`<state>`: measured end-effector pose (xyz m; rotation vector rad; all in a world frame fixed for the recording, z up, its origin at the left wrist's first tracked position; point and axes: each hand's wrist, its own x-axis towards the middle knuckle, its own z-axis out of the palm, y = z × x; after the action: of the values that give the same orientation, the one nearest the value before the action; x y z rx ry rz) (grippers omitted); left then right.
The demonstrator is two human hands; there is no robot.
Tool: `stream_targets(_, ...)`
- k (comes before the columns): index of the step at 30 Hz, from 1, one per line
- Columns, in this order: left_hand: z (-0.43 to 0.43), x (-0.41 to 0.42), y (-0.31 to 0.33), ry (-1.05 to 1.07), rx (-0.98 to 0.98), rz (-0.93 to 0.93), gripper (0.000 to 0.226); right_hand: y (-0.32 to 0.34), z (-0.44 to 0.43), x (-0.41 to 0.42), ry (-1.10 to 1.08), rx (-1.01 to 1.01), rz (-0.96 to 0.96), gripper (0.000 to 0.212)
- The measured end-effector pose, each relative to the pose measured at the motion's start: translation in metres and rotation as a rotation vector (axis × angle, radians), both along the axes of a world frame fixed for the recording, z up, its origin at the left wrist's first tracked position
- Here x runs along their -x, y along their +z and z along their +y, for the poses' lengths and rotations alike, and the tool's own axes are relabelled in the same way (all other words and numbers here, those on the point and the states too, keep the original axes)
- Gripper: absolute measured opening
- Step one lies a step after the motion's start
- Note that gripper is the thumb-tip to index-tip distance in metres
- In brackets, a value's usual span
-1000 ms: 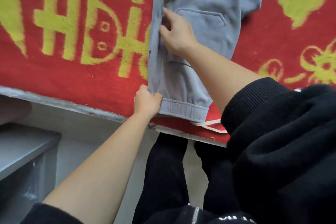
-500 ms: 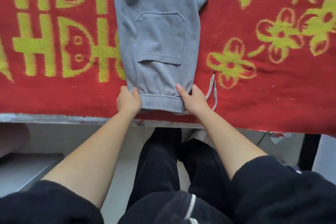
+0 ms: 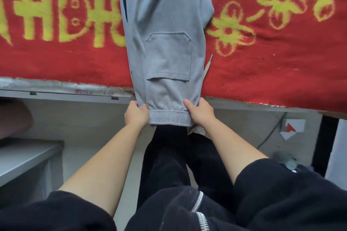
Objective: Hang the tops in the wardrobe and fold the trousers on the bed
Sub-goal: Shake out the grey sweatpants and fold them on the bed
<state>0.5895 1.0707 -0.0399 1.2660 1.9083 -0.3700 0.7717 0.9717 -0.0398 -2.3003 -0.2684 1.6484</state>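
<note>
Currently grey trousers (image 3: 165,43) lie centre frame on red bed blanket (image 3: 262,73), cuffed end overhanging bed edge, left hand (image 3: 136,114) and right hand (image 3: 201,111) each grip a cuff corner.

The trousers (image 3: 169,52) have slid nearer, their cuff (image 3: 168,117) now hanging past the bed (image 3: 262,73).

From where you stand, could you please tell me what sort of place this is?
Probably a bedroom: a bed frame covered by a red blanket with yellow motifs, and grey jogger trousers laid across it, the left hand and right hand gripping their elasticated end.
</note>
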Motion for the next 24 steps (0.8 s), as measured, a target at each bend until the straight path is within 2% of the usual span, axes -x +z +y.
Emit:
stream_targets(4,0.0,-0.005,0.0,-0.042,0.007,0.018,0.026,-0.002,-0.002,-0.02,0.098,-0.02,-0.077,0.042)
stream_targets(7,0.011,-0.012,0.019,-0.061,0.043,-0.03,0.034,0.012,0.005,-0.04,0.156,-0.064,-0.105,0.052)
stream_targets(10,0.028,-0.025,0.054,-0.103,-0.024,-0.072,0.045,0.04,0.018,-0.064,0.142,-0.098,-0.152,0.063)
stream_targets(16,0.091,-0.067,0.104,-0.234,-0.219,-0.112,0.046,0.088,0.082,-0.109,0.01,-0.251,-0.21,0.058)
stream_targets(24,0.201,-0.124,0.065,-0.291,-0.345,-0.261,0.046,0.062,0.204,-0.137,-0.113,-0.403,-0.189,0.049)
